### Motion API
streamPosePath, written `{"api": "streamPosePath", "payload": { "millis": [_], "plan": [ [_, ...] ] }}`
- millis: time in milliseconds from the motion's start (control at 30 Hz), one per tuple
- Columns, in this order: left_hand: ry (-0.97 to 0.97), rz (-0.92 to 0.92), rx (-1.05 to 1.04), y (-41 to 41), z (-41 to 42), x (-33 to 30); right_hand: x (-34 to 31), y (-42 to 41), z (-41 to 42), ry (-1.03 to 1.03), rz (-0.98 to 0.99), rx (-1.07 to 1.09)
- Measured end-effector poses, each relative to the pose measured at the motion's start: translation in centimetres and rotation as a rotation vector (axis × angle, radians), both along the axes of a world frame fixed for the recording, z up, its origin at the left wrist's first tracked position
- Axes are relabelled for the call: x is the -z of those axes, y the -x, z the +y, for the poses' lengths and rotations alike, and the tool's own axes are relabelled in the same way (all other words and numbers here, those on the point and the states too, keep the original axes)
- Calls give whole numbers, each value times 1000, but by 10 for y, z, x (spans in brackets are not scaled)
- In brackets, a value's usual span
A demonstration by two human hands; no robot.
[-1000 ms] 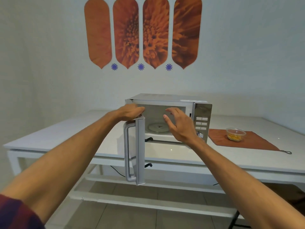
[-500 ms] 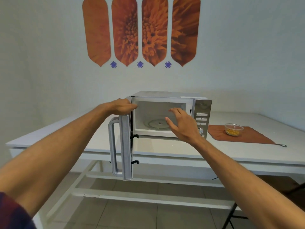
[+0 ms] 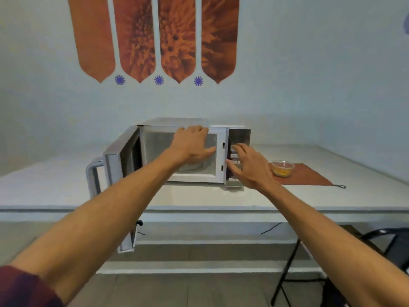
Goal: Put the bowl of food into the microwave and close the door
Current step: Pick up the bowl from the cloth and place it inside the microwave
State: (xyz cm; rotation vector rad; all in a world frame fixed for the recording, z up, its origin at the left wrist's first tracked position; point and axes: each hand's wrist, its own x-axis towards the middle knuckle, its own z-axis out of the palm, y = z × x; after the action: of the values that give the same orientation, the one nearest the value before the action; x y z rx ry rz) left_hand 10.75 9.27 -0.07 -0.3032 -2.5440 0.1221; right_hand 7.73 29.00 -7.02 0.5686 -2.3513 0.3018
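Observation:
A silver microwave (image 3: 221, 151) stands on the white table (image 3: 199, 196) with its door (image 3: 119, 165) swung wide to the left. My left hand (image 3: 192, 145) is spread in front of the open cavity, near its top edge, holding nothing. My right hand (image 3: 250, 167) hovers with fingers apart in front of the control panel (image 3: 238, 138), empty. A clear bowl of yellow food (image 3: 282, 168) sits on an orange mat (image 3: 307, 176) to the right of the microwave, beyond my right hand. The glass turntable is partly hidden behind my left hand.
The door's handle (image 3: 91, 178) juts out past the table's front edge at the left. A black folding chair (image 3: 354, 251) stands on the floor at the lower right. A black cable hangs under the table. The wall with orange panels is close behind.
The door has swung further open to the left. My left hand has let go of the door's top and moved right, in front of the cavity. My right hand has shifted right, to the control panel.

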Motion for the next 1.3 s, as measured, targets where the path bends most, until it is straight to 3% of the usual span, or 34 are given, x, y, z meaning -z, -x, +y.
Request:
{"api": "streamPosePath", "payload": {
  "millis": [367, 533, 700, 933, 1133, 1300],
  "plan": [
    [-147, 55, 162, 100, 137, 54, 14, 87, 127, -81, -48, 57],
    [-359, -84, 189, 159, 203, 73, 33, 138, 195, 126, -169, 18],
    [-594, -228, 175, 206, 245, 96, 55, 176, 241, 525, -287, -28],
    [-996, -368, 61, 269, 276, 141, 90, 223, 289, 776, -364, -27],
    [-1215, -338, 124, 323, 302, 171, 101, 281, 312, 930, -499, 32],
    [-1305, -386, 53, 367, 324, 186, 116, 330, 315, 878, -575, 86]
  ]
}}
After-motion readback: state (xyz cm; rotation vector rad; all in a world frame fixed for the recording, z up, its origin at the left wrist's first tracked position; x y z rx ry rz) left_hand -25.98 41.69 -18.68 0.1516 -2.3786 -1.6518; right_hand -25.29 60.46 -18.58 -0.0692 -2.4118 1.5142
